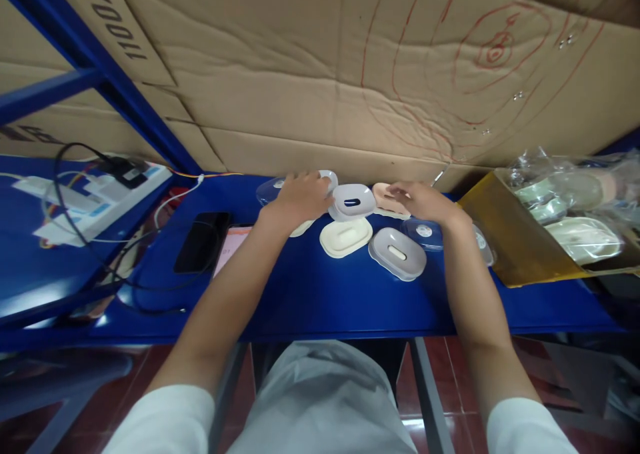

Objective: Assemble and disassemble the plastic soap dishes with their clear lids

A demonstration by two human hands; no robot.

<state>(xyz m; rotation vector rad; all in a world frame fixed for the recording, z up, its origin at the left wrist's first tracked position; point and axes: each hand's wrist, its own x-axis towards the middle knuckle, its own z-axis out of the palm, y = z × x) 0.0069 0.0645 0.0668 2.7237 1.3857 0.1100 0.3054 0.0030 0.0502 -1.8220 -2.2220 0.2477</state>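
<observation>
Several oval soap dishes lie together on the blue table. My left hand (306, 197) rests over a pale soap dish (329, 179), fingers bent around it and partly hiding it. Its thumb is at the edge of a light grey soap dish with a slot (353, 202). A cream piece (303, 228) shows from under that hand. My right hand (425, 201) has its fingers closed on a peach soap dish (389, 199) at the back. In front lie a cream oval tray (346, 237) and a grey soap dish with a cream centre (399, 254). Clear plastic lids (424, 233) sit under my right wrist.
A cardboard box (500, 241) with plastic-wrapped dishes stands at the right. A black phone (202, 243), a pink-and-white sheet or screen (233, 246), cables and a white power strip (107, 201) lie left. A cardboard wall (280, 74) rises behind the table (320, 301).
</observation>
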